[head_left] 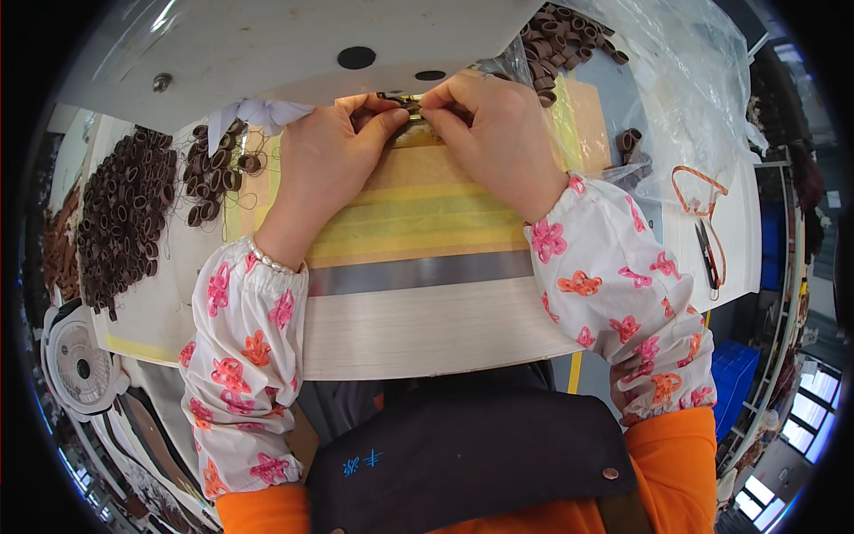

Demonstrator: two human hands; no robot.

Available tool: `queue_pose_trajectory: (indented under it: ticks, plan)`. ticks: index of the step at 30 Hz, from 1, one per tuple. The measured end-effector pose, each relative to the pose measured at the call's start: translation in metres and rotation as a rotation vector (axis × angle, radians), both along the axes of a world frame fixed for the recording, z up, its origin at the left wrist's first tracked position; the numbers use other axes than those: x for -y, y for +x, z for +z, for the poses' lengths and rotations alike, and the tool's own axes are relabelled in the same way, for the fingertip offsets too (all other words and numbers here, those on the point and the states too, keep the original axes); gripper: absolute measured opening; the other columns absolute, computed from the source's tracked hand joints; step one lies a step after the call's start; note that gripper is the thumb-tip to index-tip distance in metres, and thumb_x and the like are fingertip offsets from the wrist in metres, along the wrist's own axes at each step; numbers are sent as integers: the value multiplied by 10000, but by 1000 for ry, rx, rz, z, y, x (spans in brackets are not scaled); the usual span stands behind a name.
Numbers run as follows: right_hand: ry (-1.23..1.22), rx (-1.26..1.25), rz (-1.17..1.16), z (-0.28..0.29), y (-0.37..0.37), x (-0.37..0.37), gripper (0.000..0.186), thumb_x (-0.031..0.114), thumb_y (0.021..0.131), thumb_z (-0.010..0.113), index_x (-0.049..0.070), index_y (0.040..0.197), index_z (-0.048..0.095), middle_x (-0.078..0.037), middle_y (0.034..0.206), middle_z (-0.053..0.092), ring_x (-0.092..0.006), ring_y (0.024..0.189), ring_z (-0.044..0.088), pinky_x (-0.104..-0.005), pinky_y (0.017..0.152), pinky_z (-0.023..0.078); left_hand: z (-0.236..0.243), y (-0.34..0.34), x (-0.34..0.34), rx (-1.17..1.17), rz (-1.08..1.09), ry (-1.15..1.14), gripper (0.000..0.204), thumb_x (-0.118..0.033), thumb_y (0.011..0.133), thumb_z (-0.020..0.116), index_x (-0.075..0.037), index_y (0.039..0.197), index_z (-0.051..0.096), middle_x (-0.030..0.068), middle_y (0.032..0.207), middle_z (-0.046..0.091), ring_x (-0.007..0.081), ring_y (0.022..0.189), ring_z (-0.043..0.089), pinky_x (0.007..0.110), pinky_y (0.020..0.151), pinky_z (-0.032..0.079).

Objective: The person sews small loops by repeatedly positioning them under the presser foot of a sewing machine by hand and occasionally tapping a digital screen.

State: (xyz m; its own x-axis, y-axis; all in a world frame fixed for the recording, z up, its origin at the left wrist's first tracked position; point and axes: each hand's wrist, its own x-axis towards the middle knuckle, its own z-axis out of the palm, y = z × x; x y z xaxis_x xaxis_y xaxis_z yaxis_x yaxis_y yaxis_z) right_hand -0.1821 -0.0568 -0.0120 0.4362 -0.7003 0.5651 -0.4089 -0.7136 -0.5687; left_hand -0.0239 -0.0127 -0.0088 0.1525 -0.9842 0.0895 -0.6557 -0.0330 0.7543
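Note:
At the far edge of the work surface, beneath a white sewing machine head [258,53], both hands meet at the fingertips. My left hand [329,165] is closed, thumb and forefinger pinched at a small brown piece [411,109]. From the other side my right hand [498,133] pinches at the same spot, close to shiny metal parts. Fingers cover most of the piece, so its full shape is hidden. Brown ring-shaped loops [213,173] with loose threads lie left of my left hand. More brown loops [560,44] are heaped beyond my right hand.
A large pile of brown loops [129,209] covers the left side. White cloth [253,116] hangs by the machine. Yellow tape [409,209] crosses the table front. Clear plastic [685,71], thread snips [707,254] on an orange cord lie right. A fan [80,360] stands lower left.

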Motion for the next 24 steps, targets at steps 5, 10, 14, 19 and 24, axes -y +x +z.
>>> queue_pose_trajectory:
  ticks: [5,10,14,19,24]
  plan:
    - [-11,44,23,-5,2,3,78,58,716,602,3,677,563,-142,601,561,-307,591,562,-382,563,446,-7,2,3,-12,-10,-65,248,-287,772,616,-50,833,661,34,617,629,119,517,568,236,515,434]
    - [-19,-38,-28,4,-1,6,80,68,703,641,10,756,624,-106,669,625,-222,580,608,-291,536,470,0,-2,5,65,-16,-153,226,-254,766,621,-38,823,655,47,618,628,133,525,577,245,521,442]
    - [51,-50,-53,5,3,4,98,74,706,653,-2,761,627,-107,655,629,-189,560,611,-272,533,474,0,3,5,27,-27,-78,221,-237,762,617,-26,817,648,54,620,625,123,532,577,240,520,438]
    - [144,-118,-82,8,1,4,144,95,697,676,-31,750,628,-118,630,626,-158,544,607,-249,536,476,-1,5,4,-44,-30,44,278,-261,779,639,2,867,641,-20,621,587,17,565,475,189,520,380]
    - [212,-172,-99,17,1,4,166,110,683,689,-32,744,629,-97,604,613,-139,533,586,-237,529,467,5,3,-1,-78,-8,-12,207,-232,775,611,-27,803,631,2,570,575,56,493,492,219,492,393]
